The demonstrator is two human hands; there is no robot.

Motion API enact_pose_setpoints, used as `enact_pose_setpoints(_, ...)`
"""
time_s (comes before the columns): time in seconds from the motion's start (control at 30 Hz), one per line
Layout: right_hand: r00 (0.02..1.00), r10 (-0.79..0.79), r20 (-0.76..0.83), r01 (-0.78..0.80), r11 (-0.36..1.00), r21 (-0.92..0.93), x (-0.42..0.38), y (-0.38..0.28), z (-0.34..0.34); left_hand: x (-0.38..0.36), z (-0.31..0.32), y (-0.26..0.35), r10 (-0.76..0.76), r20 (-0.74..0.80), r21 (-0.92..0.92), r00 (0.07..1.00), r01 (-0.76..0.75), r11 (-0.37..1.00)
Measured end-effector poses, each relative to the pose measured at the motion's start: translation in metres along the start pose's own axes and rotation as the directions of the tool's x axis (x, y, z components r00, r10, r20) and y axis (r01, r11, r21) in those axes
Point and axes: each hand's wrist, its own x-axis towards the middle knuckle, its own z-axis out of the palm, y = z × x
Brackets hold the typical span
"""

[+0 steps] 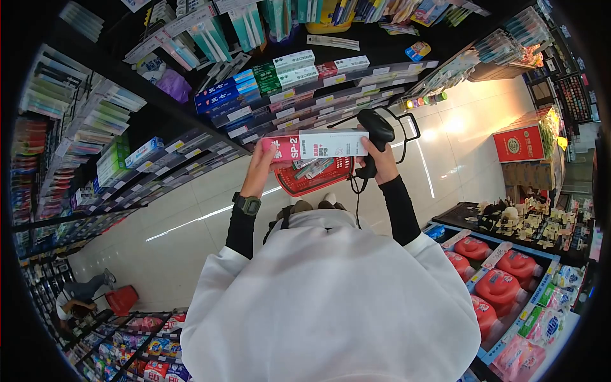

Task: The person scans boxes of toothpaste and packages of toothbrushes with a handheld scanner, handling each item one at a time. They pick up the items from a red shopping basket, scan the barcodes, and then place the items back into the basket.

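Observation:
A long toothpaste box (318, 145), pink at one end and white at the other, is held level between both hands. My left hand (259, 167), below a dark wristwatch (247, 204), grips its pink end. Closed around the black handle of a barcode scanner (375, 127), my right hand (380, 164) also touches the box's white end. A black cord hangs from the scanner. Beneath the box is a red basket (318, 184) with some packages in it, partly hidden by the box.
Shelves with toothpaste boxes (296, 69) and hanging toothbrushes (245, 28) stand ahead. More shelving (146, 153) runs along the left. Red detergent bottles (499, 286) fill a display at right. A person (79, 296) is beside a red basket (121, 299) at lower left.

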Motion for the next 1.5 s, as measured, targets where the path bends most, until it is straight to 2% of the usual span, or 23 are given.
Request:
enact_pose_setpoints(0.1, 0.992, -0.117, 0.054, 0.121, 0.99, -0.066, -0.002, 0.008, -0.001, -0.005, -0.002, 0.005, -0.009, -0.015, -0.043, 1.0, 0.008, 0.999)
enact_pose_setpoints(0.17, 0.985, -0.113, 0.131, 0.137, 0.973, -0.185, -0.003, 0.008, -0.008, -0.007, -0.01, 0.013, -0.212, 0.166, -0.321, 0.963, 0.256, 0.912)
enact_pose_setpoints(0.27, 0.971, -0.103, 0.218, 0.177, 0.918, -0.354, -0.009, 0.005, -0.011, -0.005, -0.022, 0.006, -0.345, 0.154, -0.302, 0.926, 0.376, 0.876)
enact_pose_setpoints(0.3, 0.969, -0.088, 0.23, 0.189, 0.866, -0.463, -0.01, 0.005, -0.015, -0.004, -0.024, -0.004, -0.243, 0.063, -0.316, 0.968, 0.251, 0.915)
enact_pose_setpoints(0.33, 0.968, -0.071, 0.24, 0.199, 0.801, -0.565, -0.011, 0.004, -0.015, -0.007, -0.023, -0.004, -0.246, 0.064, -0.319, 0.967, 0.254, 0.913)
enact_pose_setpoints(0.4, 0.967, -0.108, 0.229, 0.216, 0.821, -0.528, -0.011, 0.001, -0.011, -0.01, -0.024, 0.0, 0.007, -0.092, -0.173, 0.996, -0.022, 0.985)
enact_pose_setpoints(0.43, 0.979, -0.093, 0.182, 0.185, 0.785, -0.591, -0.012, -0.004, -0.011, -0.01, -0.027, -0.001, 0.04, -0.103, -0.15, 0.994, -0.056, 0.987)
enact_pose_setpoints(0.47, 0.988, -0.079, 0.133, 0.147, 0.745, -0.651, -0.015, -0.008, -0.009, -0.009, -0.032, -0.001, 0.039, -0.102, -0.154, 0.994, -0.055, 0.987)
enact_pose_setpoints(0.5, 0.975, -0.142, 0.17, 0.221, 0.655, -0.723, -0.02, -0.015, -0.01, -0.009, -0.039, 0.0, 0.06, -0.115, -0.12, 0.992, -0.074, 0.99)
enact_pose_setpoints(0.53, 0.976, -0.133, 0.172, 0.217, 0.651, -0.727, -0.028, -0.03, -0.002, -0.009, -0.043, 0.001, 0.081, -0.131, -0.087, 0.988, -0.093, 0.992)
enact_pose_setpoints(0.6, 0.962, 0.02, 0.272, 0.242, 0.391, -0.888, -0.037, -0.049, 0.006, -0.007, -0.047, 0.004, 0.063, -0.166, -0.068, 0.984, -0.075, 0.995)
enact_pose_setpoints(0.7, 0.932, 0.09, 0.351, 0.313, 0.287, -0.905, -0.041, -0.055, 0.012, -0.001, -0.053, 0.001, 0.152, -0.199, 0.132, 0.968, -0.127, 0.983)
enact_pose_setpoints(0.77, 0.908, 0.171, 0.384, 0.352, 0.189, -0.917, -0.041, -0.059, 0.017, 0.003, -0.054, -0.005, 0.147, -0.184, 0.144, 0.972, -0.121, 0.982)
enact_pose_setpoints(0.87, 0.909, 0.146, 0.391, 0.369, 0.159, -0.916, -0.036, -0.054, 0.011, 0.008, -0.051, -0.006, 0.135, -0.173, 0.143, 0.976, -0.111, 0.984)
enact_pose_setpoints(1.0, 0.911, 0.094, 0.402, 0.373, 0.228, -0.899, -0.029, -0.05, 0.002, 0.01, -0.043, -0.006, 0.126, -0.197, 0.13, 0.972, -0.102, 0.986)
enact_pose_setpoints(1.07, 0.92, -0.209, 0.331, 0.39, 0.415, -0.822, -0.022, -0.035, -0.01, 0.012, -0.039, -0.01, 0.105, -0.208, 0.068, 0.973, -0.093, 0.993)
enact_pose_setpoints(1.1, 0.998, 0.029, 0.053, 0.024, 0.619, -0.785, -0.021, -0.029, -0.018, 0.014, -0.036, -0.013, 0.077, -0.22, 0.004, 0.972, -0.078, 0.997)
enact_pose_setpoints(1.13, 1.0, -0.008, 0.01, 0.012, 0.829, -0.559, -0.012, -0.014, -0.025, 0.015, -0.029, -0.018, 0.082, -0.216, 0.004, 0.973, -0.083, 0.997)
enact_pose_setpoints(1.2, 0.996, 0.02, -0.081, -0.035, 0.983, -0.178, 0.004, 0.006, -0.035, 0.016, -0.013, -0.028, 0.082, -0.179, -0.103, 0.98, -0.101, 0.99)
enact_pose_setpoints(1.33, 0.985, 0.145, -0.098, -0.142, 0.989, 0.042, 0.025, 0.014, -0.054, 0.034, 0.024, -0.043, 0.16, -0.078, -0.084, 0.984, -0.167, 0.982)
enact_pose_setpoints(1.37, 0.986, 0.157, -0.049, -0.15, 0.981, 0.121, 0.031, 0.004, -0.061, 0.042, 0.032, -0.043, 0.215, -0.049, 0.019, 0.975, -0.214, 0.977)
enact_pose_setpoints(1.43, 0.983, 0.182, 0.026, -0.183, 0.955, 0.233, 0.042, -0.02, -0.072, 0.049, 0.06, -0.036, 0.199, -0.034, 0.024, 0.979, -0.199, 0.98)
enact_pose_setpoints(1.5, 0.973, 0.22, -0.073, -0.194, 0.947, 0.257, 0.05, -0.034, -0.09, 0.063, 0.074, -0.035, 0.21, 0.058, 0.024, 0.976, -0.212, 0.977)
